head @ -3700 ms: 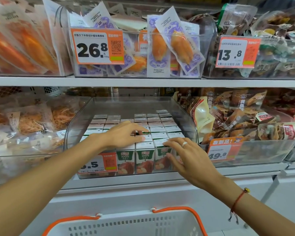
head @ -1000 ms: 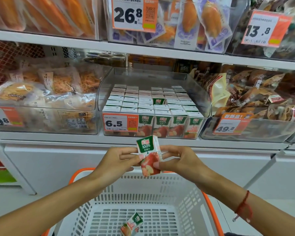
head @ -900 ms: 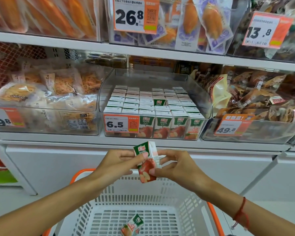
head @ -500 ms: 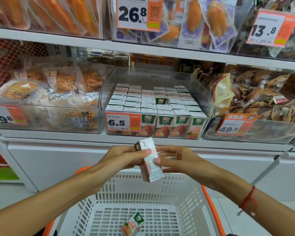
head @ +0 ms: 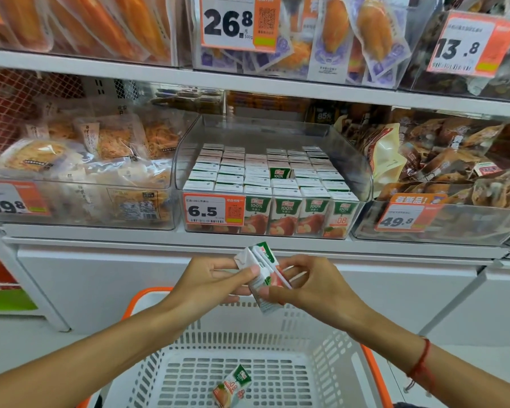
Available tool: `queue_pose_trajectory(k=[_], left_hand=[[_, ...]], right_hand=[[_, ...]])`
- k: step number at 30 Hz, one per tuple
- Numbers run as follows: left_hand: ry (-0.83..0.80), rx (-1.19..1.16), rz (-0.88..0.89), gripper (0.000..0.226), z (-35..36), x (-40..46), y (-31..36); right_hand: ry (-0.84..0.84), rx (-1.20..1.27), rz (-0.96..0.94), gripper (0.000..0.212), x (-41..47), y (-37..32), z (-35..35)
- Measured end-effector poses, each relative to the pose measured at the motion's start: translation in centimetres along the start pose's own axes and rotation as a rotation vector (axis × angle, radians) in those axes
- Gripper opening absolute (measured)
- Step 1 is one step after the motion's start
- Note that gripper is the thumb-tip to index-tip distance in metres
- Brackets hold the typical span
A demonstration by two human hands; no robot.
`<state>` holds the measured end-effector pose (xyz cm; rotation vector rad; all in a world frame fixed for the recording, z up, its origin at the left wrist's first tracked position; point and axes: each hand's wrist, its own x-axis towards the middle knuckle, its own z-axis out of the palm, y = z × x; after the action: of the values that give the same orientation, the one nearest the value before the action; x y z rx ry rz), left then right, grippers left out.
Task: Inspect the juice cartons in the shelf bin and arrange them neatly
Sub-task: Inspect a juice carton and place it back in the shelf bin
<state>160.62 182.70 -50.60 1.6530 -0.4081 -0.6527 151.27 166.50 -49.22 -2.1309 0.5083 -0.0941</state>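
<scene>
Below the middle of the frame, a juice carton (head: 265, 278) is held tilted between both hands, above a white basket (head: 189, 354) with orange handles. Left hand (head: 209, 282) pinches its upper left side, thumb and fingertips curled onto it; right hand (head: 309, 285) grips its lower right side with curled fingers, and a red string sits on that wrist. At the centre of the frame a clear shelf bin (head: 351, 160) holds rows of cartons (head: 248, 175) standing upright, tops up, with one gap in the fourth column where a green carton face (head: 278, 173) shows. An orange price tag (head: 213, 209) reading 6.5 is fixed on the bin's front left. At the bottom centre, a second carton (head: 232, 385) lies on its side on the basket floor. Clear bins of bagged snacks (head: 80, 154) sit to the left and right on the same shelf.
</scene>
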Motion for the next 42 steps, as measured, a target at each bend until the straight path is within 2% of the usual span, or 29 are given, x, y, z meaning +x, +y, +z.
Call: queue_pose_trajectory(k=[3, 5, 8, 12, 17, 24, 30, 35, 38, 42], left_hand=[[0.049, -0.020, -0.019, 0.023, 0.6, 0.0, 0.0], [0.082, -0.015, -0.034, 0.026, 0.6, 0.2, 0.0], [0.054, -0.007, -0.083, 0.028, -0.6, 0.4, 0.5], [-0.127, 0.019, -0.077, 0.051, -2.1, 0.9, 1.4], [-0.159, 0.009, -0.067, 0.049, -2.2, 1.4, 1.6], [-0.171, -0.030, -0.077, 0.042, -2.2, 1.2, 1.2], [-0.017, 0.027, 0.035, 0.031, -0.8, 0.4, 1.0], [0.117, 0.092, 0.094, 0.030, 0.0, 0.3, 1.4], [0.176, 0.171, 0.108, 0.036, -0.4, 0.4, 1.1], [0.149, 0.160, 0.268, 0.046, -1.6, 0.4, 2.1]], right_hand=[[0.115, -0.179, -0.090, 0.046, -0.5, -0.1, 0.6], [0.118, -0.220, -0.158, 0.045, -0.7, -0.2, 0.7], [-0.056, -0.084, -0.110, 0.037, -0.1, -0.6, -0.4], [-0.314, 0.199, 0.040, 0.030, 0.5, -0.8, -2.7], [-0.420, 0.331, 0.043, 0.037, 0.5, -0.2, -3.2], [-0.371, 0.306, 0.046, 0.032, 0.6, -0.1, -2.8], [-0.031, 0.287, 0.044, 0.038, 0.3, 0.1, -0.5], [0.127, 0.100, -0.122, 0.045, -0.4, -0.2, 1.6], [0.081, 0.056, -0.182, 0.043, -0.7, -0.1, 1.7], [-0.104, 0.380, -0.143, 0.031, -0.2, -0.8, -0.2]])
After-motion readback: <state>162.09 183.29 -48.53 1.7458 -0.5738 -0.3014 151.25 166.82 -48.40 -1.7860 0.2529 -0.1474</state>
